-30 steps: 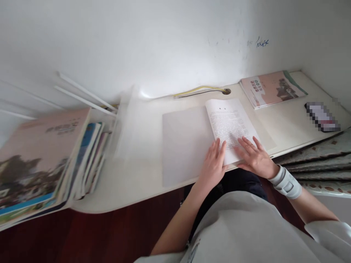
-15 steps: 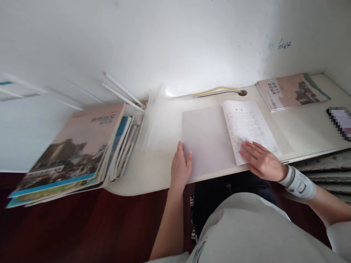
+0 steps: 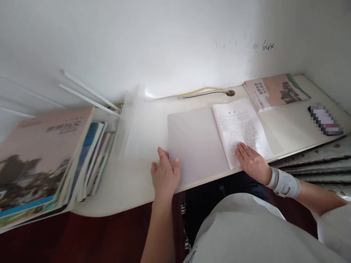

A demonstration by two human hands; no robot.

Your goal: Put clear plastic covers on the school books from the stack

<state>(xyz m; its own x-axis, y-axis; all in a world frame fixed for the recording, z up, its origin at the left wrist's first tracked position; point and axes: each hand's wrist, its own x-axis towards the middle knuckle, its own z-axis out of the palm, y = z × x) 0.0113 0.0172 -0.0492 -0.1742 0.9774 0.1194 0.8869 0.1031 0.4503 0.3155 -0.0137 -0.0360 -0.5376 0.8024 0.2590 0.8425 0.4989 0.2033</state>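
Note:
A printed page [image 3: 236, 128], the top of a thin set of papers, lies at a slant on the white desk. To its left a plain greyish sheet [image 3: 194, 142] lies flat, and a similar strip shows past the page's right side. My right hand [image 3: 253, 162], with a grey band on the wrist, rests flat on the page's lower part, fingers stretched out. At the sheet's lower left edge is my left hand [image 3: 165, 175], fingers spread and nothing gripped. The thumb is close to the sheet's edge; I cannot tell whether it touches.
Several books [image 3: 49, 153] lean in a stack at the left, beside white rack bars [image 3: 90, 96]. A pink book [image 3: 276, 91] lies at the back right, near a phone [image 3: 325, 120]. A yellow cable [image 3: 204, 89] runs into a hole [image 3: 231, 93]. Clear plastic [image 3: 131, 124] stands behind my left hand.
The view has shifted right, so things appear further left. My left hand's fingers have spread apart at the sheet's edge. My right hand stays on the page, which now looks slightly rumpled.

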